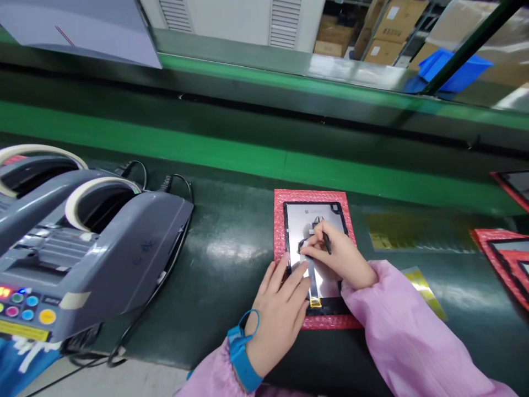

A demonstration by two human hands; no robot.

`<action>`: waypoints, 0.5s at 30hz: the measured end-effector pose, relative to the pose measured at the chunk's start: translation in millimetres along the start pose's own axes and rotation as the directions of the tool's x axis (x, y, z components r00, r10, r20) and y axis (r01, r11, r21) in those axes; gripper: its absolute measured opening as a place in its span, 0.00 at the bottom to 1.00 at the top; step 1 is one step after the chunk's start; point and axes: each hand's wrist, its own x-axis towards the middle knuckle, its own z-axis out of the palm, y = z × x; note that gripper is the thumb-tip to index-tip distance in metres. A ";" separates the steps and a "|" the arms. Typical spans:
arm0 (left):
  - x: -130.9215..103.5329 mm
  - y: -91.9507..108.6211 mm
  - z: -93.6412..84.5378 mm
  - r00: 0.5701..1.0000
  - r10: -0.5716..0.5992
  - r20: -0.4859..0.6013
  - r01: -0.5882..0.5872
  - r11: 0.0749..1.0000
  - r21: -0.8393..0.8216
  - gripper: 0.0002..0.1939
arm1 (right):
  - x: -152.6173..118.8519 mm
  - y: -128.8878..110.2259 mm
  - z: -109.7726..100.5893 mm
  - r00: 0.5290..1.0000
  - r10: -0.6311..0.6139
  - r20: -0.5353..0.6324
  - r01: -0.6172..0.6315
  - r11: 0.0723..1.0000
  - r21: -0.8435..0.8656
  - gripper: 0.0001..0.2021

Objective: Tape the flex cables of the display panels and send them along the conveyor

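A tablet-sized screen panel (294,220) with a silvery back and black frame lies on a red bubble-wrap sheet (280,223). My left hand (280,309), with a blue wrist strap (244,358), rests with its fingers spread on the panel's lower left part. Over the panel's middle, my right hand (333,251) is closed around a dark pen-like tool (327,242), and its thumb and finger meet near a flat ribbon cable. That cable (313,284) runs down to a yellow-orange end at the panel's lower edge. The fingertips hide part of the cable.
Two grey tape dispensers (136,248) with cables stand on the left of the green table (223,220). Yellow film sheets (413,231) lie to the right, and more panels on red wrap (496,259) sit at the far right. A raised ledge (248,71) runs behind.
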 end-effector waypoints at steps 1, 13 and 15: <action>0.5 -1.4 3.9 0.999 0.017 0.032 -0.018 1.000 0.024 0.18 | 0.7 -0.1 1.2 1.000 0.003 0.002 -0.003 1.000 -0.010 0.20; -5.6 -10.7 13.1 0.984 0.074 0.164 -0.098 0.984 0.146 0.40 | -7.9 10.1 -24.5 0.831 0.020 -0.556 -0.157 0.967 -0.199 0.21; -7.0 -16.8 10.5 0.983 0.087 0.161 -0.115 0.979 0.170 0.40 | -23.2 11.9 -27.9 0.808 0.055 -0.586 -0.265 0.924 -0.278 0.19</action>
